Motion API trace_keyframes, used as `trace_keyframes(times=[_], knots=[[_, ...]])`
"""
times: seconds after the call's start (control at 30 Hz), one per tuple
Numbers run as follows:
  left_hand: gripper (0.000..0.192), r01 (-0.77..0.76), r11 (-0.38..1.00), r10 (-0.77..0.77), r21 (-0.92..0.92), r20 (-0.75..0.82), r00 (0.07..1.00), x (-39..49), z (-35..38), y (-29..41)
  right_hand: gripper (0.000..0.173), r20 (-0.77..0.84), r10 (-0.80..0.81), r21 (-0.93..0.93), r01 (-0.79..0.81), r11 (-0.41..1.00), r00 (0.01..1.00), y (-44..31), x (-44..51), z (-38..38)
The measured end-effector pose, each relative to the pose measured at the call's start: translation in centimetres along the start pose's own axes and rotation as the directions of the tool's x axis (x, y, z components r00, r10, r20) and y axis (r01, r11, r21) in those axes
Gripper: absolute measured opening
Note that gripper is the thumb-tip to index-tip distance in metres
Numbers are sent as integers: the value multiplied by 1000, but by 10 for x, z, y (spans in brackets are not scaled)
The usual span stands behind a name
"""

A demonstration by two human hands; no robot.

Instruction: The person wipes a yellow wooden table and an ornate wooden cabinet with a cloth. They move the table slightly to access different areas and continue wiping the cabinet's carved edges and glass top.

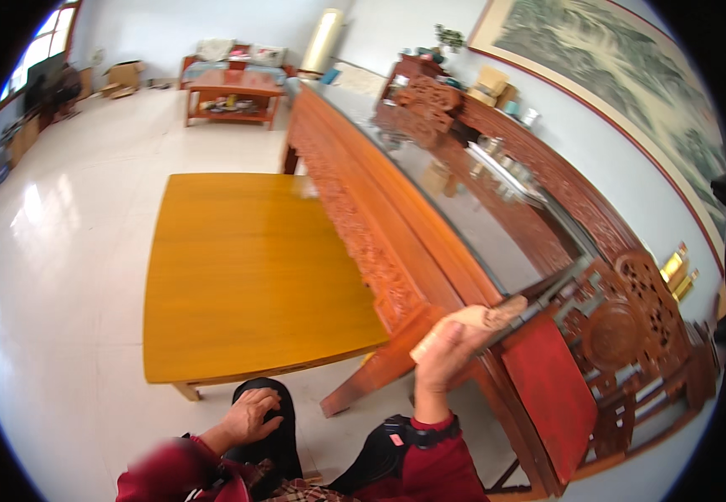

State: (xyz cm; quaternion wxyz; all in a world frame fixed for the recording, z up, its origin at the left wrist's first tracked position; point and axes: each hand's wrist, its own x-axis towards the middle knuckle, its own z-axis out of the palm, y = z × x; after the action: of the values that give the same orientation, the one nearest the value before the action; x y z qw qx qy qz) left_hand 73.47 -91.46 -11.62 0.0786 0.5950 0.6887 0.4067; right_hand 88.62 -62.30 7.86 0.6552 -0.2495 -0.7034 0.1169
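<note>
My right hand (443,356) is at the near corner of a carved reddish-brown wooden table (394,232). It grips a pale beige piece (447,326) that looks like folded cloth or paper; blur hides its exact kind. This piece lies against the edge of the table's dark glass top (476,219). On my left knee, in dark trousers, rests my left hand (251,415), loosely spread with nothing in it. Just beyond that knee stands a low yellow wooden table (244,276), its right side reaching under the carved apron of the taller table.
A carved wooden chair (548,389) with a red seat stands at right. Behind the glass top runs a carved cabinet (545,182) holding bottles and boxes. Farther off are a red coffee table (234,88), a sofa (237,56) and cardboard boxes (124,74).
</note>
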Motion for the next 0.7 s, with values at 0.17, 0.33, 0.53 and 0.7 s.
trace_keyframes(times=[0.17,0.33,0.53,0.7], knots=[[24,80,996,-78,-42,40,996,0,4,-11,82,69,146,146,-155,977,987,31,-9,-5],[22,97,993,-95,-69,35,995,5,11,-15,72,50,-301,-186,305,934,952,74,15,-15],[22,85,995,-83,-58,43,996,10,15,-18,74,-160,557,411,-458,788,815,112,80,-20],[22,111,992,-108,-59,45,993,13,17,-20,85,-2,711,561,-588,583,703,165,125,-44]])
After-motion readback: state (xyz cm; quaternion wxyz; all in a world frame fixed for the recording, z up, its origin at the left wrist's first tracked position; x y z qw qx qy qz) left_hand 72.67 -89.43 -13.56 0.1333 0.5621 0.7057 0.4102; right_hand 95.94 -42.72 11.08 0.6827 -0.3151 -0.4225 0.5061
